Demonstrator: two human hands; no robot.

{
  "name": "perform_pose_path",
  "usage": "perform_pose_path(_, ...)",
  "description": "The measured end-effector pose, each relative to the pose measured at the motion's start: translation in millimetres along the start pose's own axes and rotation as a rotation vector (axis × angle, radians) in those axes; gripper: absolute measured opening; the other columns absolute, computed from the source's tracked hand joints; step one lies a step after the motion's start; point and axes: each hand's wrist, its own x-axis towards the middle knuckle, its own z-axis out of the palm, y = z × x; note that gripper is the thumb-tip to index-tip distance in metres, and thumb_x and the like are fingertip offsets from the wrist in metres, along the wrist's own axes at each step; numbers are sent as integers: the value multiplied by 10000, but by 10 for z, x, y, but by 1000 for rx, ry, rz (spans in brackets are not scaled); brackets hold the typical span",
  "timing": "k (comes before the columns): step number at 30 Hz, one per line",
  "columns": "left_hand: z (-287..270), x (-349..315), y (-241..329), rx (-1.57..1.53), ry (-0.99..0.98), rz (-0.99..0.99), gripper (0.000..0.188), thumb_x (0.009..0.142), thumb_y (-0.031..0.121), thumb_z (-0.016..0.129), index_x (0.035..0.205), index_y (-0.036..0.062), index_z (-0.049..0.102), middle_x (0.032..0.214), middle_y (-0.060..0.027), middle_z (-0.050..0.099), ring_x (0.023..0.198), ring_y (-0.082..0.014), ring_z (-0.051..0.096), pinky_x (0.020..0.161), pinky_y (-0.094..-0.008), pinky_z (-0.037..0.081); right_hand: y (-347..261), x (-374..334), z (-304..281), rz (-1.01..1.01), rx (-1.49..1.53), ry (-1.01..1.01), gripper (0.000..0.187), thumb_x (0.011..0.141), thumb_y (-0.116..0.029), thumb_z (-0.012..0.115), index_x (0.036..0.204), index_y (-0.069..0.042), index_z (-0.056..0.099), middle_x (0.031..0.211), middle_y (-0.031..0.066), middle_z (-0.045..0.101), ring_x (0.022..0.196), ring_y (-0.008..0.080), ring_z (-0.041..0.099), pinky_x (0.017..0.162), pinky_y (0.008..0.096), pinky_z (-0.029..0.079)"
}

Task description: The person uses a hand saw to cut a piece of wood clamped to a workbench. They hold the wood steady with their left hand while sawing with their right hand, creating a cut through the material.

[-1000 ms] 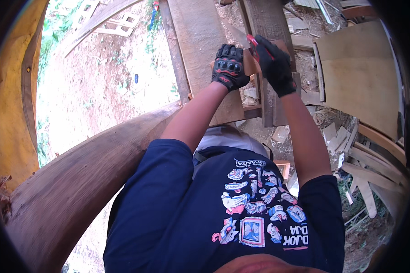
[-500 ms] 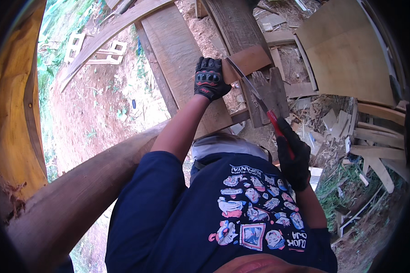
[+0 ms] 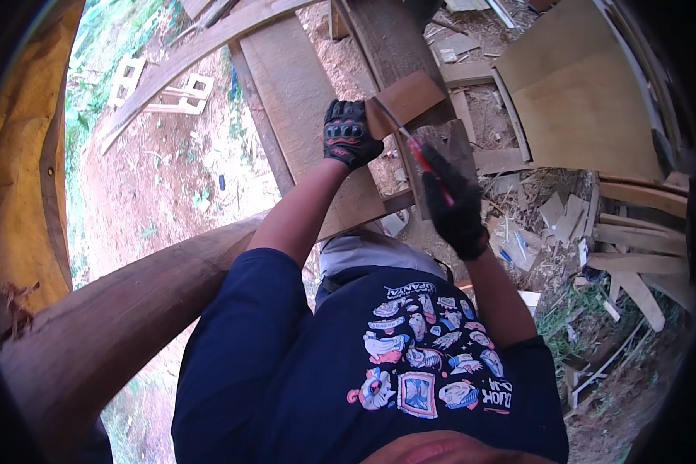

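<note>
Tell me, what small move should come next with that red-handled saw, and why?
Perhaps draw the red-handled saw back with the right grip: its handle sits close to the small brown board, with little blade showing on the near side, while the left grip is at the board's left end, apparently steadying it.

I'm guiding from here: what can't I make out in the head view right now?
Head view:
Reddish-brown wood piece: left end, covered by the left hand.
Red saw handle: partly hidden in the right hand.
Saw blade: teeth, too small and blurred.
Dark plank: far end, cut off by the top edge.
</note>
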Motion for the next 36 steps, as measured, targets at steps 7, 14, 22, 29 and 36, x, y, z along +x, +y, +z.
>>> perform_pose_path(7,117,-70,-39,98,14,58,649,681,323,900,1229,53,680,1189,-191,709,1195,-413,654,1122,-532,478,105,-327,-17,3,76,56,475,1107,-210,713,1563,-82,675,1311,281,795,1129,439,814,927,509,645)
perform_pose_path(14,208,-135,78,171,-25,-72,750,734,385,857,1386,74,656,1332,-179,696,1354,-372,619,1315,-588,322,92,-313,-47,54,21,-26,469,1106,-138,699,1571,-84,672,1350,287,782,1195,441,793,957,473,630)
perform_pose_path(22,274,-139,17,85,84,9,737,672,372,928,1291,52,689,1212,-193,711,1233,-402,657,1194,-545,444,30,189,-84,-53,113,43,442,1083,-154,718,1517,-73,710,1300,255,810,1143,407,818,945,469,643)
perform_pose_path(29,254,-109,67,109,59,-68,676,702,365,916,1246,41,682,1169,-204,706,1164,-423,661,1118,-524,478,314,224,-9,28,210,14,429,1105,-139,706,1522,-40,713,1357,259,801,1283,369,789,1059,435,623)
perform_pose_path(36,194,-122,85,137,33,-23,707,701,358,905,1278,27,666,1209,-223,694,1210,-430,637,1132,-537,469,157,-362,-170,25,82,12,478,1084,-125,712,1558,-78,676,1280,265,807,1013,432,809,876,483,634)
